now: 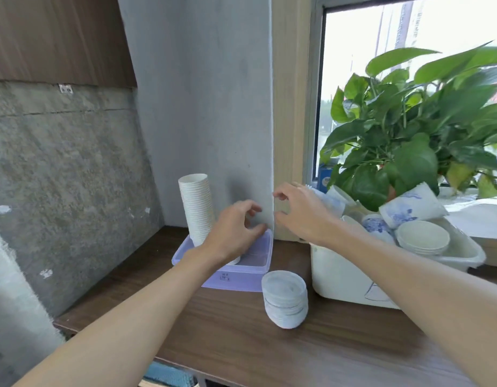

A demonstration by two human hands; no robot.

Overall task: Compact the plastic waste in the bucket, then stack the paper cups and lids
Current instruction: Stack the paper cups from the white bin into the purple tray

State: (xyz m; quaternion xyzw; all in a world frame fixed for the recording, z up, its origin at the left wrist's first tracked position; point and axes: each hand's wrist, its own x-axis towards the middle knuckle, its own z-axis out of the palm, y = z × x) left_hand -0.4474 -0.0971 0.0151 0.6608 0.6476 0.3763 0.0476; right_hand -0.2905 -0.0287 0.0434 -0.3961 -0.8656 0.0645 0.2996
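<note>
I see both hands raised and apart, fingers loosely curled, thumbs spread, gripping nothing: the left hand (236, 227) hovers over the lilac tray (239, 277), at 3 o'clock of the tall stack of paper cups (197, 208) standing in it, and the right hand (300, 210) is at 3 o'clock of the left. The stack of lids (285, 298) sits at 6 o'clock of the right hand on the brown wooden counter (269, 353), just beside the white bucket (339, 275), which holds loose cups. A grey wall (202, 107) stands at 12 o'clock, with a leafy plant (409, 121) by the window (353, 37) at 2 o'clock.
</note>
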